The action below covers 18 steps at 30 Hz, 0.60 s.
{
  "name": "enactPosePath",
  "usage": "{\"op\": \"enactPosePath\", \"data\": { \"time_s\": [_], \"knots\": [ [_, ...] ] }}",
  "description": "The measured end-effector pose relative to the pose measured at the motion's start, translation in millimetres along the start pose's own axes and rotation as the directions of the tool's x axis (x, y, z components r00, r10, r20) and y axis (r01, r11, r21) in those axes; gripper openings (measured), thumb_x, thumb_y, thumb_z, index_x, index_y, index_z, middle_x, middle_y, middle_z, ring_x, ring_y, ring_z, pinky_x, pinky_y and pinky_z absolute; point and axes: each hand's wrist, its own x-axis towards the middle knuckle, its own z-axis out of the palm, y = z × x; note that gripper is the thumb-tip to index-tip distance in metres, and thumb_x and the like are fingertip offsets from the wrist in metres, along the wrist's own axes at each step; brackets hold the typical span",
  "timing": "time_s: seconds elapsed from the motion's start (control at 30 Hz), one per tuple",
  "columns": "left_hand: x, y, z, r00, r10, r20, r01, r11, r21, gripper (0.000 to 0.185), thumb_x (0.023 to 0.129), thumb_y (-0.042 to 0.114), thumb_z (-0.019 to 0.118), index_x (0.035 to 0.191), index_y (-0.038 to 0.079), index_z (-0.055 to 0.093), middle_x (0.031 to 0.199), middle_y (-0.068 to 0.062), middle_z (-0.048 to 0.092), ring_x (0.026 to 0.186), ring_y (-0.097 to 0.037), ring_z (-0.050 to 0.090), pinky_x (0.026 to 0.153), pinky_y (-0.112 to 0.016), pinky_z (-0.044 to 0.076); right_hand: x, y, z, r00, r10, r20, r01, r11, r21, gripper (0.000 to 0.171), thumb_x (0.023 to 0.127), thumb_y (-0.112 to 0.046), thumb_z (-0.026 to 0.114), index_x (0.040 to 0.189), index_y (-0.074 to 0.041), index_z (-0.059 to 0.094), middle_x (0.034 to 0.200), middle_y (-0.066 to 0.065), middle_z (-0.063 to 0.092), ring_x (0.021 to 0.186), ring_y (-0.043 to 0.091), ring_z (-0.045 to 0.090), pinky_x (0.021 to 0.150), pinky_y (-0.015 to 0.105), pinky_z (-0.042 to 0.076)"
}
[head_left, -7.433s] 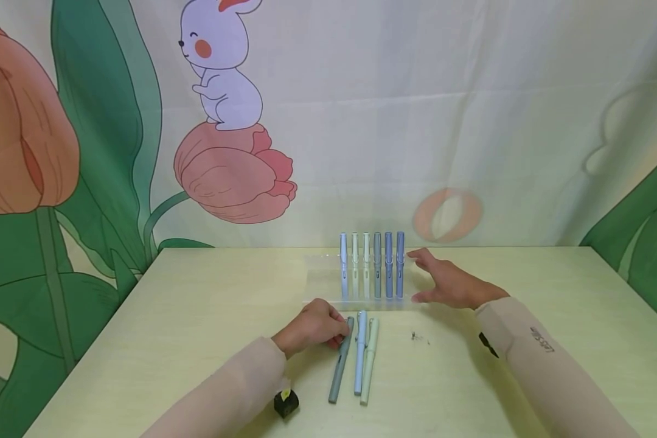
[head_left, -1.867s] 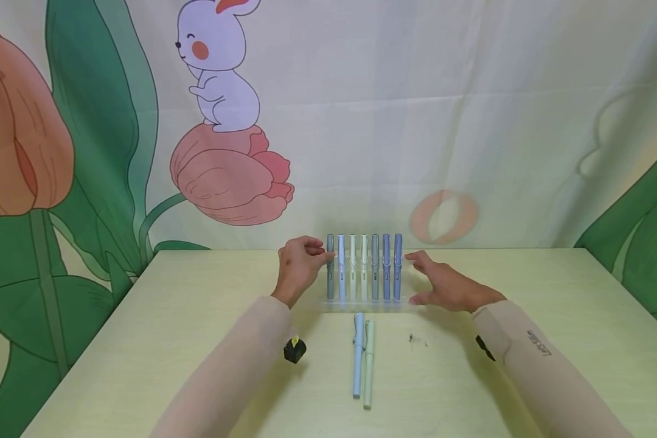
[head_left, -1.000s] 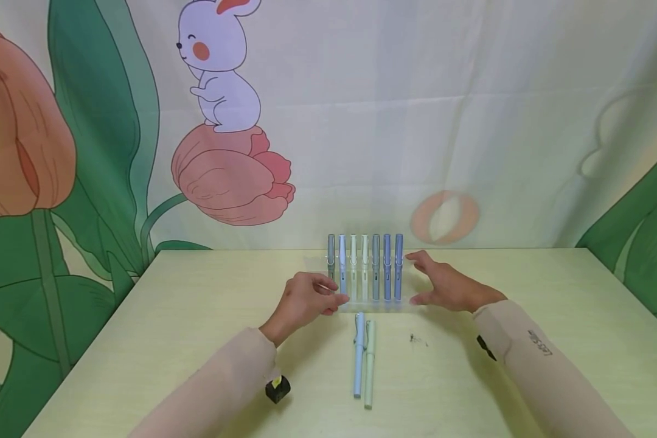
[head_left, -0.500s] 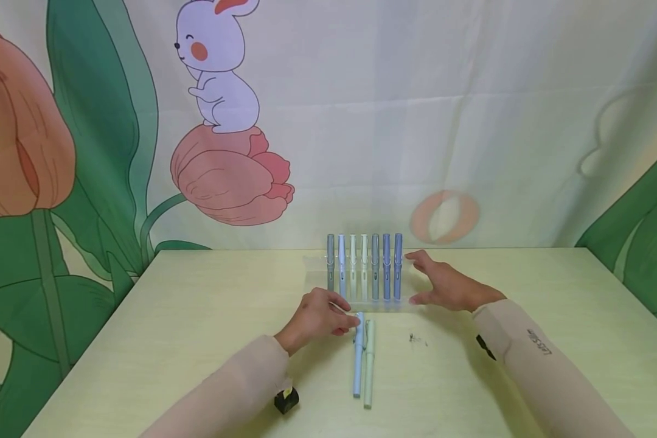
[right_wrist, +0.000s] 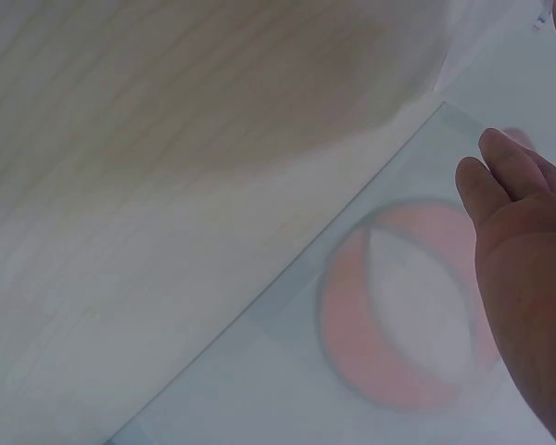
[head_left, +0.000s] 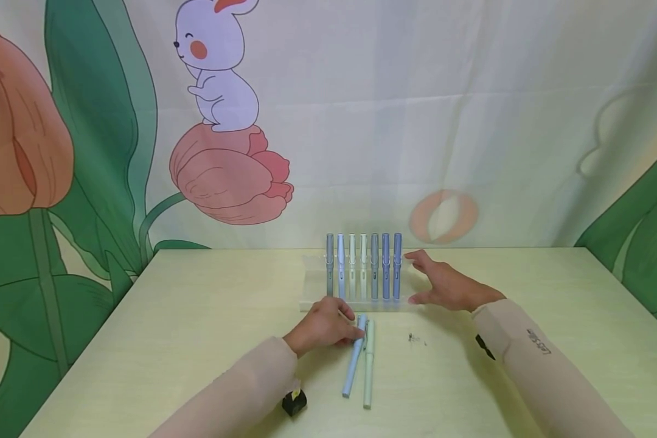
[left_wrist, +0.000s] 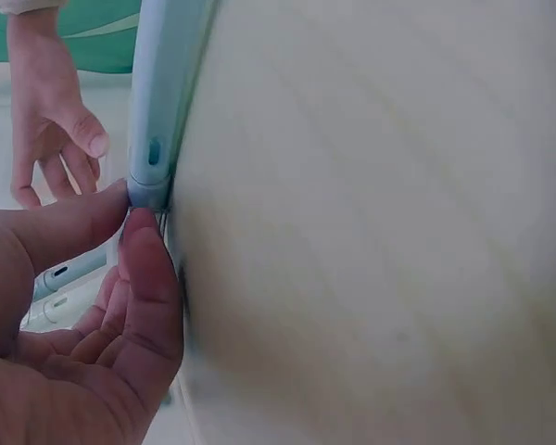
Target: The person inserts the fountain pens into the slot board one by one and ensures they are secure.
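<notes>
My left hand (head_left: 324,325) pinches a light blue pen (head_left: 353,367) near its upper end, between thumb and index finger. The left wrist view shows the pinch on the same pen (left_wrist: 162,83) up close. The pen slants over the table, its lower end toward me. A pale green pen (head_left: 369,371) lies just to its right. Behind them a clear rack (head_left: 313,286) bears a row of several upright pens, from grey-green at the left to dark blue at the right. At the rack's right end my right hand (head_left: 443,285) rests with fingers extended and spread from the thumb.
Small dark specks (head_left: 413,337) lie on the pale wooden table (head_left: 208,316), right of the loose pens. A printed curtain (head_left: 350,121) hangs behind the table's back edge. A black block (head_left: 294,403) sits under my left wrist.
The grey-green pen has gone from the table to the rack's left end. My left hand then came back to the light blue pen, whose lower end has swung left. My right hand stays put.
</notes>
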Motion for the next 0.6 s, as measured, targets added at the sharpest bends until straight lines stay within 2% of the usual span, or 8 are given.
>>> {"op": "enactPosePath", "data": {
  "time_s": [0.33,0.6],
  "knots": [
    [-0.1,-2.9,-2.4,0.999,-0.013,0.051,0.016,0.997,-0.07,0.027,0.079,0.006,0.084,0.091,0.001,0.061,0.066,-0.008,0.068,0.055,-0.012,0.063,0.056,-0.026,0.055,-1.7,-2.0,2.2,1.0,0.019,-0.008,-0.019,1.0,-0.005,0.087,0.086,-0.016,0.08,0.15,-0.003,0.022,0.153,0.031,0.034,0.143,0.043,0.031,0.112,0.058,0.031],
    [0.7,-3.6,-4.2,0.998,-0.032,0.056,0.034,0.999,-0.025,0.025,0.078,0.007,0.085,0.089,0.002,0.063,0.065,-0.006,0.065,0.055,-0.01,0.059,0.053,-0.022,0.051,-2.1,-2.4,2.8,1.0,0.014,-0.009,-0.014,1.0,0.003,0.086,0.086,-0.016,0.08,0.149,-0.003,0.023,0.154,0.029,0.033,0.143,0.043,0.03,0.112,0.058,0.03]
  ]
}}
